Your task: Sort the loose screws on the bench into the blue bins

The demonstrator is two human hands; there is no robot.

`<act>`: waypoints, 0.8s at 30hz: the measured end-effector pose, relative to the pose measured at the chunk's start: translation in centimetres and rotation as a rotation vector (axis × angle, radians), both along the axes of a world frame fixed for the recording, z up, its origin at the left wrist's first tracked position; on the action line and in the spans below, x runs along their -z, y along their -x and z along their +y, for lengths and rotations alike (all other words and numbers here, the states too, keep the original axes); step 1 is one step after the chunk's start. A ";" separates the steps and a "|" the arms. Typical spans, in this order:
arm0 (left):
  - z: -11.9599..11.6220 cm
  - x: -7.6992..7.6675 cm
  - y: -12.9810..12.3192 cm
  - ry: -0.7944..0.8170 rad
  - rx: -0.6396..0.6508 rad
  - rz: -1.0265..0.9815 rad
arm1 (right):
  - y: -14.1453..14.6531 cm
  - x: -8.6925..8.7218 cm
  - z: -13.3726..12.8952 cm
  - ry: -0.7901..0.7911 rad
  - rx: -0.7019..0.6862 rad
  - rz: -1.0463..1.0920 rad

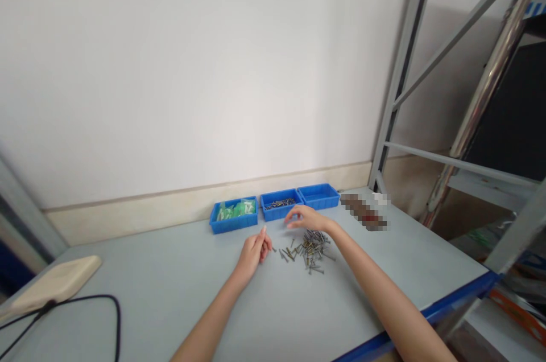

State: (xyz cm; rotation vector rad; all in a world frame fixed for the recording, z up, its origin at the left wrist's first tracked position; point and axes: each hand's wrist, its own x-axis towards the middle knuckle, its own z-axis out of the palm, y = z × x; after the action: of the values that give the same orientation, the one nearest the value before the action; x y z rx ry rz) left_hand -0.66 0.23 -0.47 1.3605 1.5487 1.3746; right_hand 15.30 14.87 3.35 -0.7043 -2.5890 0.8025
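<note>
A pile of loose screws (313, 245) lies on the grey table, with a few strays toward its left. Just left of these strays is my left hand (255, 250), its fingers curled closed; a screw tip shows beside it, but what the fingers hold is hidden. My right hand (305, 217) hovers above the back left of the pile, in front of the middle blue bin (277, 214), fingers curved and apart with nothing visible between them. That bin contains screws. The left blue bin (233, 227) holds green and white packets, and the right blue bin (319, 204) looks bare inside.
A blurred brown object (364, 213) lies right of the bins. At the left edge are a cream-coloured device (63, 282) and a black cable (118, 316). A grey metal frame (394, 94) rises at the table's right back corner, and a wall runs behind.
</note>
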 end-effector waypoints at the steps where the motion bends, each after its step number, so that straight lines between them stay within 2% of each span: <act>1: 0.0 0.1 0.0 -0.002 0.007 0.010 | -0.7 0.7 -0.4 -0.037 -0.042 -0.032; 2: 0.1 0.1 0.0 -0.002 0.014 0.021 | -1.3 1.4 -0.8 -0.066 -0.050 -0.059; 4: 0.1 0.3 -0.1 0.001 0.030 0.039 | -2.1 2.4 -1.3 -0.102 0.019 -0.090; 7: 0.0 0.3 -0.4 -0.001 0.033 0.062 | -2.3 2.9 -1.9 -0.180 0.115 -0.097; 10: -0.3 0.1 -0.7 -0.023 0.019 0.111 | -1.9 2.6 -2.6 -0.205 0.115 -0.029; 15: -0.6 -0.2 -1.0 -0.034 0.054 0.218 | -1.5 1.7 -4.2 -0.066 0.039 0.192; 18: -0.7 -0.3 -1.3 -0.026 0.107 0.200 | -1.5 1.5 -4.9 -0.078 0.043 0.220; 24: -0.9 -1.1 -1.8 -0.031 0.080 0.114 | -1.5 1.4 -5.3 -0.054 0.035 0.228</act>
State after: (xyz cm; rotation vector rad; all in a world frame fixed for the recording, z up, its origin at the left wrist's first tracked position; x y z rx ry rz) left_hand 1.11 -0.64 0.58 1.5263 1.5341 1.2968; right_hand 16.77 9.59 1.97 -0.6024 -2.3779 0.7522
